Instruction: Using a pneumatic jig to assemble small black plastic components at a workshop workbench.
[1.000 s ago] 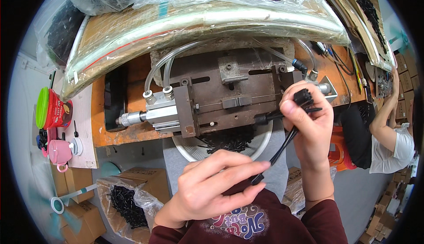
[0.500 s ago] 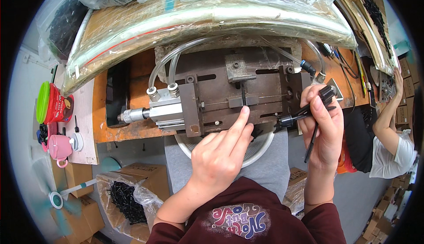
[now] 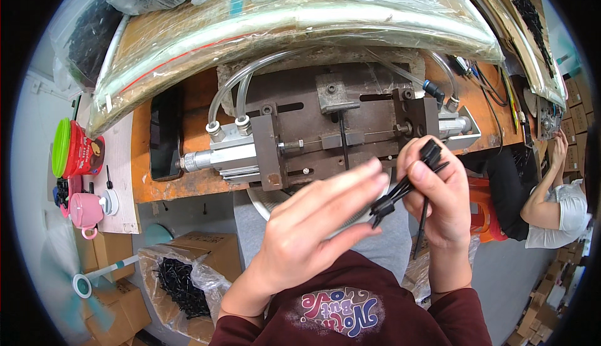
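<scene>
My right hand (image 3: 441, 199) is closed round several black plastic parts (image 3: 400, 193) with thin stems and thicker ribbed heads. One stem hangs down below the fingers. Beside them, my left hand (image 3: 313, 227) is open, its fingers stretched out and its thumb apart, near the left end of the held parts. Whether it touches them I cannot tell. Beyond the hands is a brown metal fixture (image 3: 369, 105). Across its middle lies a thin black stem (image 3: 344, 142) between two small grey blocks, below a bolted metal bracket (image 3: 333, 92).
Silver air cylinders (image 3: 231, 158) with clear hoses flank the fixture. A plastic-wrapped ledge (image 3: 300, 20) runs behind it. A black phone (image 3: 166, 136) and pink cup (image 3: 86, 208) are at left. A box of black parts (image 3: 181, 286) stands below; another person (image 3: 554, 208) sits at right.
My left hand has drawn back from the stem in the fixture, fingers spreading, toward the parts in my right hand. My right hand has moved left and lower. The left cylinder's rod reaches further inward.
</scene>
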Action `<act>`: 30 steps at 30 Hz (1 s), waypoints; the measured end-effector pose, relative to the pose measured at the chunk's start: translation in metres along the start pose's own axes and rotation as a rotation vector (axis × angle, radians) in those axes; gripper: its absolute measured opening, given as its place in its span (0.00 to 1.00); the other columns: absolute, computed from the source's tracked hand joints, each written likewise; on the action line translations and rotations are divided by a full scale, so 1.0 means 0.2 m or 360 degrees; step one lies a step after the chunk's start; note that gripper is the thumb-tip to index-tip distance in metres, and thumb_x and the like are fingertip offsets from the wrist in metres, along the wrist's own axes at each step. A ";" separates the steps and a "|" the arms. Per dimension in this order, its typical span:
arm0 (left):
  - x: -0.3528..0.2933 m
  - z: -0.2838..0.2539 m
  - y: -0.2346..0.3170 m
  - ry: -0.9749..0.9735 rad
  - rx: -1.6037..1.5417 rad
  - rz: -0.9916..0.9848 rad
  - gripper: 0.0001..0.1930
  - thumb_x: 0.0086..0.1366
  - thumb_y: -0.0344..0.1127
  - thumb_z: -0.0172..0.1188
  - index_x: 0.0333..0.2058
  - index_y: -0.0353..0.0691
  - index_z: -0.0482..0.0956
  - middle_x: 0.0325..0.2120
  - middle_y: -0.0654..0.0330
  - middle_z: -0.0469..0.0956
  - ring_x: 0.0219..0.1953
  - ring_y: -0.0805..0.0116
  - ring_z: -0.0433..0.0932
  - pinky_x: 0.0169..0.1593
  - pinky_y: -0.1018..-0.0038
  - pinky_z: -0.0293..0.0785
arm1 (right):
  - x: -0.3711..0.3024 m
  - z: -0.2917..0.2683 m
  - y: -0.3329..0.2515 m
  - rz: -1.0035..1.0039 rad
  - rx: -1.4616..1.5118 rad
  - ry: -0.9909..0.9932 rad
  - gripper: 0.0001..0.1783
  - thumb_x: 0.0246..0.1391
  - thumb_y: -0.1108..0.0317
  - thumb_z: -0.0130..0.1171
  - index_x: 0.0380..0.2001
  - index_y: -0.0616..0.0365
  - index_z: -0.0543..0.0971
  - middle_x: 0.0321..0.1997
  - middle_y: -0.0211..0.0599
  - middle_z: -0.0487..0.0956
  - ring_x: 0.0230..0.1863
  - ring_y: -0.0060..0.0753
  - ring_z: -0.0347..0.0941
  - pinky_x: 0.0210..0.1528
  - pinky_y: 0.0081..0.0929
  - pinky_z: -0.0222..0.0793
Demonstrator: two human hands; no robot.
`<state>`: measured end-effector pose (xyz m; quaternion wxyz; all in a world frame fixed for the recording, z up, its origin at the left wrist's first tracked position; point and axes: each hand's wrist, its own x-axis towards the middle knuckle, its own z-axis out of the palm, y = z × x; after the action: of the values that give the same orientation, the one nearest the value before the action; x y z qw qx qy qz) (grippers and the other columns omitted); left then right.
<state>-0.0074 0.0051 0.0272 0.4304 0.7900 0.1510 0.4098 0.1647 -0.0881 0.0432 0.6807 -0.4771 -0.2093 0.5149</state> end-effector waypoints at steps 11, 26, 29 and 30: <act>-0.06 -0.11 0.07 -0.0248 -0.0344 -0.0063 0.17 0.42 0.33 0.80 0.33 0.38 0.89 0.31 0.58 0.85 0.33 0.65 0.85 0.34 0.76 0.80 | 0.01 -0.02 -0.03 -0.0055 0.0051 -0.0056 0.08 0.63 0.70 0.61 0.39 0.61 0.74 0.35 0.35 0.78 0.15 0.08 0.58 0.17 0.11 0.53; -0.06 0.07 -0.12 -0.0082 0.1087 0.0172 0.14 0.49 0.30 0.74 0.36 0.36 0.84 0.48 0.53 0.84 0.27 0.66 0.81 0.33 0.74 0.76 | 0.03 -0.04 0.08 -0.1144 -0.0305 0.0404 0.07 0.64 0.73 0.59 0.42 0.60 0.72 0.47 0.40 0.74 0.25 0.14 0.63 0.27 0.14 0.62; -0.05 0.07 -0.10 -0.0123 0.1100 0.0124 0.14 0.49 0.31 0.74 0.36 0.36 0.85 0.48 0.53 0.84 0.26 0.67 0.80 0.32 0.74 0.76 | 0.04 -0.04 0.11 -0.1245 -0.0359 0.0437 0.08 0.64 0.74 0.59 0.43 0.60 0.72 0.47 0.41 0.73 0.25 0.15 0.64 0.27 0.15 0.63; -0.06 0.07 -0.10 -0.0135 0.1104 0.0105 0.14 0.49 0.31 0.74 0.36 0.36 0.85 0.48 0.53 0.84 0.26 0.67 0.80 0.32 0.75 0.75 | 0.04 -0.04 0.12 -0.1267 -0.0367 0.0436 0.08 0.64 0.75 0.59 0.43 0.60 0.72 0.47 0.42 0.73 0.25 0.15 0.64 0.27 0.16 0.63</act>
<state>-0.0018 0.0023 0.0022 0.1289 0.9099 0.2376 0.3147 0.1617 -0.0832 0.0172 0.7899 -0.4960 -0.3409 0.1177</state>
